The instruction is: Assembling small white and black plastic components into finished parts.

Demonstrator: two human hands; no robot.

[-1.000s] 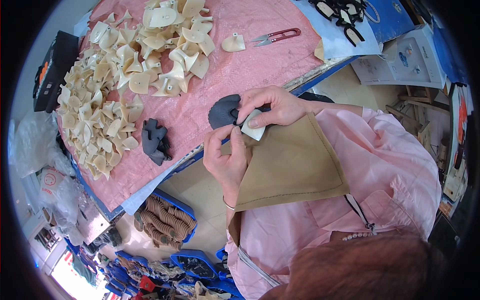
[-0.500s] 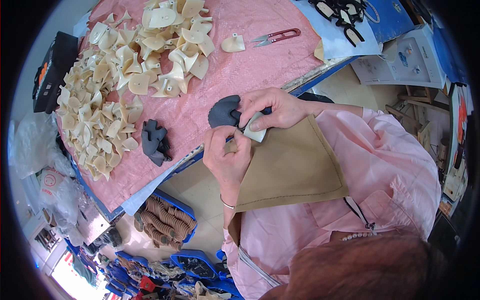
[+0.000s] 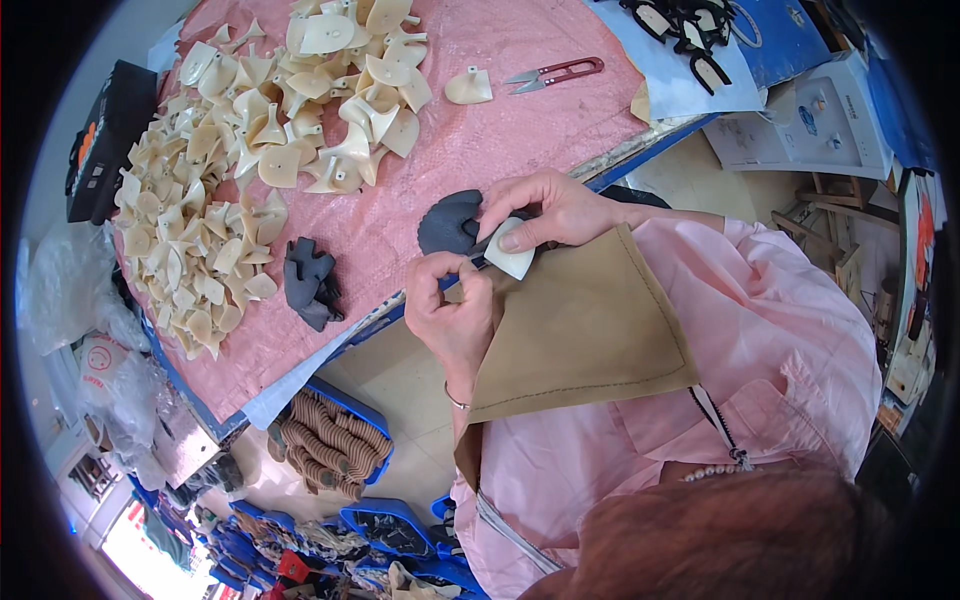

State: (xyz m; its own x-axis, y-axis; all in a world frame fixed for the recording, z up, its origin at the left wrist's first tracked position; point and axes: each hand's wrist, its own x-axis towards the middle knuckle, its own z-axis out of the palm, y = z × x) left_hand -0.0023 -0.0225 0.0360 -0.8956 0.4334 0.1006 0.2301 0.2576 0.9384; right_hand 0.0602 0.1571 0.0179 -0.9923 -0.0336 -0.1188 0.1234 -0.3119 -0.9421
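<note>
My right hand (image 3: 560,208) grips a cream curved plastic piece (image 3: 513,258) between thumb and fingers, its rounded end turned toward me. Close by on the left, my left hand (image 3: 450,310) is closed in a pinch at the end of a narrow dark strip (image 3: 480,249) that runs toward the cream piece. How the strip meets the piece is hidden by my fingers. Both hands are above a brown stitched apron (image 3: 590,320). Just beyond them, a dark grey ridged piece (image 3: 447,224) lies at the table's edge.
A large pile of similar cream pieces (image 3: 215,235) covers the left of the pink table cover (image 3: 500,130). Dark grey pieces (image 3: 310,283) lie nearer. One lone cream piece (image 3: 468,87) is beside red-handled thread snips (image 3: 555,75). Below stands a blue bin (image 3: 375,420) of striped brown items.
The cream piece has turned in my right hand, so more of its broad face shows. My left hand has shifted slightly left, and the dark strip between the hands is easier to see.
</note>
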